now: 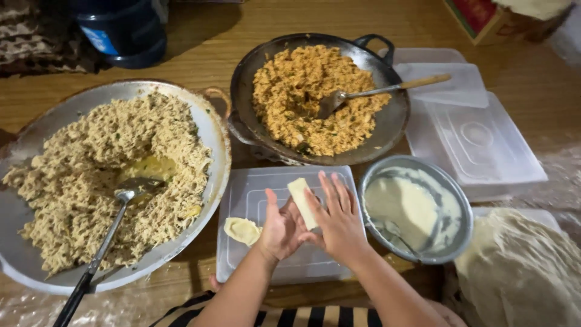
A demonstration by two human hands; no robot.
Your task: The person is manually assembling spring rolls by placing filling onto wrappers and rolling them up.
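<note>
Rolling between both hands, a pale roll point(302, 201) sits upright-tilted over a clear lid point(242, 194) lying flat on the tabletop point(532, 85). Left hand point(280, 229) is cupped, palm against the roll's lower left side; right hand point(336, 217) has fingers spread and extended, pressing the roll from the right. Upper end of the roll shows above the fingers; lower end is hidden between the palms. A folded piece point(242, 231) lies on the lid, just left of the left hand. Right of the hands: a metal bowl point(451, 188) holding white batter and a spoon, touching the lid's right edge. Beyond the lid: a dark wok point(396, 115) of orange-brown filling with a wooden-handled spatula point(387, 89) resting in it. Left: a large metal pan point(213, 130) of pale noodles with a ladle point(112, 227) in it, handle pointing toward the viewer. Far right: stacked clear boxes point(484, 145); below them, a stack of thin wrappers point(520, 266). A dark blue jug point(121, 30) stands at the far left of the tabletop.
</note>
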